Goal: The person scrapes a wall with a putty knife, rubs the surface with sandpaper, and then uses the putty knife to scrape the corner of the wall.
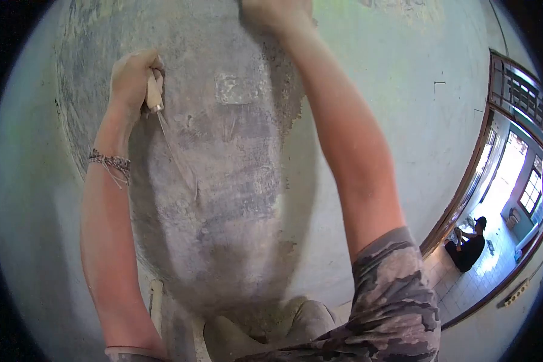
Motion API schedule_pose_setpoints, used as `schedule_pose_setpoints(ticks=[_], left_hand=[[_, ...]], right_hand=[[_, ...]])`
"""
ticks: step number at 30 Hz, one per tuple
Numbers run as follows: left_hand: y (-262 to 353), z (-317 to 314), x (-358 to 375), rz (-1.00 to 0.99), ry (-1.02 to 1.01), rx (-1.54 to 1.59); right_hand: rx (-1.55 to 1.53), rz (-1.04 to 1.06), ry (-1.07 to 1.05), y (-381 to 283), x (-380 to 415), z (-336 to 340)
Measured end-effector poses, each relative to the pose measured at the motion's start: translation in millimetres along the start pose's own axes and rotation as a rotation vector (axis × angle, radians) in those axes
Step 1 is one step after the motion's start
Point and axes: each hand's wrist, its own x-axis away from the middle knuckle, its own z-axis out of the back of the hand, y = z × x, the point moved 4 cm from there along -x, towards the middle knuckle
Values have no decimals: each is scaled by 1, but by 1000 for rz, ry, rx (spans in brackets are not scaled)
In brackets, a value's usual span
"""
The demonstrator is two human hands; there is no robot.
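Observation:
My left hand [133,81] is wrapped round the pale handle of a trowel [180,163]. Its long, thin blade slants down and to the right across the wall [229,151], tip close to the surface. Grey, scraped patches cover this part of the wall, with a lighter rectangular spot [240,88] between my arms. At the top edge of the view, my right hand [277,12] is up against the upper wall. Its fingers are cut off by the frame, so I cannot tell what they hold. A braided bracelet [110,161] circles my left wrist.
Green paint [404,139] covers the wall on the right. Beyond it, a doorway [489,139] opens onto a bright tiled floor [498,256], where a person [466,247] in dark clothes and a cap sits. A power strip [517,294] is at the lower right. My knees [311,320] show below.

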Motion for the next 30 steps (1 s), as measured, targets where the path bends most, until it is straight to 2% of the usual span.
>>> schedule_pose_setpoints(ticks=[1,3,5,8,9,10,12,13,14,15,17,18,19,22,25,26,27,30], left_hand=[[-1,0,0,-20,4,24],[-1,0,1,-14,-12,21],[2,0,3,-4,-13,23],[8,4,7,65,11,-31],[10,4,6,62,-7,-32],[9,1,7,63,-32,-33],[2,0,1,18,-9,-31],[-1,2,1,-27,22,-14],[-7,4,1,-9,20,-17],[-3,3,3,-6,13,2],[-5,0,4,8,12,27],[-7,1,3,22,16,33],[-8,3,4,34,17,31],[-6,3,2,40,-2,-3],[-6,3,-2,0,23,-1],[-6,2,0,-2,23,-8],[-4,1,3,-1,26,8],[-8,4,-1,-28,54,12]], right_hand=[[-251,-210,-583,1,11,-11],[-95,131,-72,-33,108,-1],[-245,194,-359,-53,182,25],[-237,289,-300,-39,148,13],[-113,259,-186,-23,108,5],[-203,25,-405,3,46,-9],[-307,-230,-616,16,16,-18],[-144,-96,-323,7,20,-9],[24,41,-37,-3,32,5],[-144,-4,-202,-3,73,1],[-58,59,-118,-38,186,24],[-151,-25,-326,-55,242,41],[-219,1,-445,-64,294,49],[-213,45,-377,-54,240,40],[-90,130,-67,-11,63,-6],[-27,92,-23,-4,13,-11],[35,56,22,-1,-14,-13],[68,0,40,-18,-8,0]])
